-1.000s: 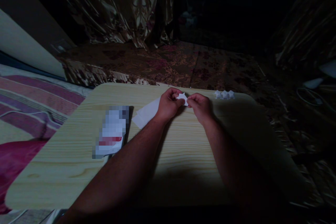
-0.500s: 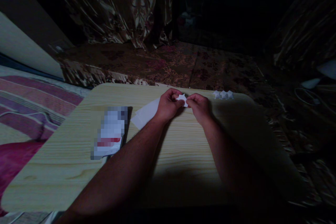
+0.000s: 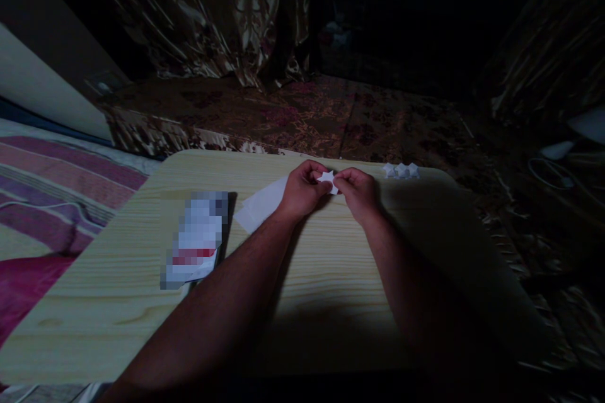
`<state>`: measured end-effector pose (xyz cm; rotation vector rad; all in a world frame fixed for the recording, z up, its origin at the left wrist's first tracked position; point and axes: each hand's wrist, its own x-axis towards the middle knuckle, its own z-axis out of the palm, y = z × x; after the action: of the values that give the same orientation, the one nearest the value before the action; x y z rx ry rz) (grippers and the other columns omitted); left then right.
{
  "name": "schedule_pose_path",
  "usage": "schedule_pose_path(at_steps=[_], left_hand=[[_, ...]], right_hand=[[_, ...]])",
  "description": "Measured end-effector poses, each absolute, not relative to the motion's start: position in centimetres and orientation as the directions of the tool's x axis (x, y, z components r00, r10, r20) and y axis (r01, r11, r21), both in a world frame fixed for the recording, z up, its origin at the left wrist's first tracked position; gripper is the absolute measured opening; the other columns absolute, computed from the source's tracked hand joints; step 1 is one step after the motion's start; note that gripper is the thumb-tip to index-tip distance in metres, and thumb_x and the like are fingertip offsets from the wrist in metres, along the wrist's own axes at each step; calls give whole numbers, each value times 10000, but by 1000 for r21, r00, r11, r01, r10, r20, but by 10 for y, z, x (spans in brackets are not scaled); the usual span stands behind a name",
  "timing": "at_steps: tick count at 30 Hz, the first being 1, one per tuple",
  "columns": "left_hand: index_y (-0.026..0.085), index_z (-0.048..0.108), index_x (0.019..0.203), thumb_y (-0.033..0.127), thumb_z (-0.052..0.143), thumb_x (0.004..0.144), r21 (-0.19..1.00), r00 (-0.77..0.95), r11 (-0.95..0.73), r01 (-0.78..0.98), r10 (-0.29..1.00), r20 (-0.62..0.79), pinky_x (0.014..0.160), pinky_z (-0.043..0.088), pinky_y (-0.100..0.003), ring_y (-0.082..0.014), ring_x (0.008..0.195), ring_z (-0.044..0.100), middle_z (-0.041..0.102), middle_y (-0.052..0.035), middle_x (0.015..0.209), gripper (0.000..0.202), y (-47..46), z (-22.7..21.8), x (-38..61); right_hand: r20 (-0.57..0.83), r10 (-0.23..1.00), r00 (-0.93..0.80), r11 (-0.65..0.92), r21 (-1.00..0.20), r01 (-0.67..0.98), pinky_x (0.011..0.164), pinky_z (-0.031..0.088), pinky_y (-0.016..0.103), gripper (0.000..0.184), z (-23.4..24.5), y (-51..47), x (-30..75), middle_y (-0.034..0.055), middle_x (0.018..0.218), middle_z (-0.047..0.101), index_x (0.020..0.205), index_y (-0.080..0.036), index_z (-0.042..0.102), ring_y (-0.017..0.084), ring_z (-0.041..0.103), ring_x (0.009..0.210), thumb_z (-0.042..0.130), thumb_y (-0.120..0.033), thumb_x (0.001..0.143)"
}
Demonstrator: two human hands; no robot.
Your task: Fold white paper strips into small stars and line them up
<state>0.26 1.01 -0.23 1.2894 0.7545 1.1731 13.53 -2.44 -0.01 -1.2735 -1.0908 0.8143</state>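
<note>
On the pale, wood-grained surface (image 3: 326,277), flat white paper sheets (image 3: 259,204) lie by the bare left hand (image 3: 302,192). Its grip is closed on a small white five-pointed paper star (image 3: 328,177) — the bare right hand (image 3: 358,192) pinches its right side. Farther right, three puffy white paper stars (image 3: 401,170) sit near the far edge.

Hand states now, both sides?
Left hand: closed, holding the white paper star.
Right hand: closed, fingertips pinching the star's right edge.
</note>
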Motion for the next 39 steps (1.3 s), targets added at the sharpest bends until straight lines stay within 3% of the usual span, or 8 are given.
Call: schedule_pose_path(at_steps=[24,29,39], left_hand=[[171,593,890,125,726,581,981,347,-128,-148,922,173,506,374,-194,-76,535,502,566,43,675,339,9,-2,1],[179,575,917,113,717,585,978,382,-125,-169,906,182,488,355,-185,-63,507,475,556,55,665,367,6,2,2],[184,542,979,125,704,620,970,283,-130,-208,941,186,486,390,-196,-72,490,475,544,64,625,399,7,2,3]], right_hand=[[192,922,337,170,-981,94,499,363,230,89,-2,-22,135,-44,556,550,675,-175,588,102,478,516,616,-254,646],[186,929,319,204,-979,-24,545,422,241,198,-1,-21,134,-20,681,633,818,-177,611,126,567,599,644,-218,627],[190,941,280,217,-974,-67,560,447,245,262,-1,-20,136,-35,652,633,867,-192,589,113,560,574,678,-218,622]])
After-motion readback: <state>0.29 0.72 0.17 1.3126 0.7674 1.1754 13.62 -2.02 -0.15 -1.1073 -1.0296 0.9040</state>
